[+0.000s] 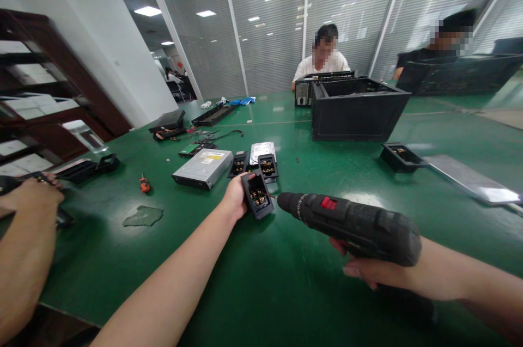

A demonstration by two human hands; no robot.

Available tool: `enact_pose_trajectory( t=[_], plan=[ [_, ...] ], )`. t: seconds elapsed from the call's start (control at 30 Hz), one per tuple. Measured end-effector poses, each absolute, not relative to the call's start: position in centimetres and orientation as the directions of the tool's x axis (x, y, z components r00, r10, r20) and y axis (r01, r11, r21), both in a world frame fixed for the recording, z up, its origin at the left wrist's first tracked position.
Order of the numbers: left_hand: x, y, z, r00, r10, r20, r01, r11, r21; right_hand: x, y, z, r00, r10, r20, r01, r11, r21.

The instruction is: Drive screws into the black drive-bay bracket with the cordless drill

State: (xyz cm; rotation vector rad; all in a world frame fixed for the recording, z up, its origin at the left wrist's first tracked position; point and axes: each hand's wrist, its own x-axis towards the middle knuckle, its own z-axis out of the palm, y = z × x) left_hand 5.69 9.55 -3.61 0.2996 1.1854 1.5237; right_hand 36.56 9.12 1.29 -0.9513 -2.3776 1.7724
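My left hand (236, 194) grips a small black socket module (257, 195) with brass contacts, holding it tilted on the green table (253, 281). My right hand (370, 268) is wrapped round the grip of a black electric screwdriver (351, 224) with a red switch. Its bit points left and touches the module's right side. Two similar black modules (263, 165) lie just behind, next to a silver optical drive (203, 168) and a hard disk (262, 149).
A black computer case (355, 110) stands at the back centre. An orange-handled screwdriver (144, 184) and a clear plastic scrap (143, 216) lie to the left. Another person's hand (30, 194) works at far left. Two people sit across the table. A metal panel (469, 178) lies right.
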Motion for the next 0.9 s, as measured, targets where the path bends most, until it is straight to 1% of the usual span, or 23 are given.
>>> enact_pose_trajectory(
  t=[0.1, 0.53, 0.67, 0.9],
  plan=[
    [5.72, 9.53, -3.56, -0.347, 0.846, -0.405, -0.596, 0.135, 0.792, 36.44, 9.05, 1.67, -0.798, 0.492, -0.348, 0.472, 0.15, -0.869],
    [5.69, 9.64, -3.59, -0.364, 0.839, -0.404, -0.598, 0.122, 0.792, 36.56, 9.01, 1.54, -0.797, 0.504, -0.332, 0.458, 0.146, -0.877],
    [5.55, 9.68, -3.81, -0.353, 0.847, -0.397, -0.596, 0.123, 0.793, 36.46, 9.02, 1.61, -0.8, 0.499, -0.333, 0.447, 0.124, -0.886],
    [5.42, 9.75, -3.85, -0.346, 0.843, -0.411, -0.599, 0.138, 0.789, 36.42, 9.13, 1.51, -0.812, 0.484, -0.326, 0.437, 0.134, -0.889]
  ],
)
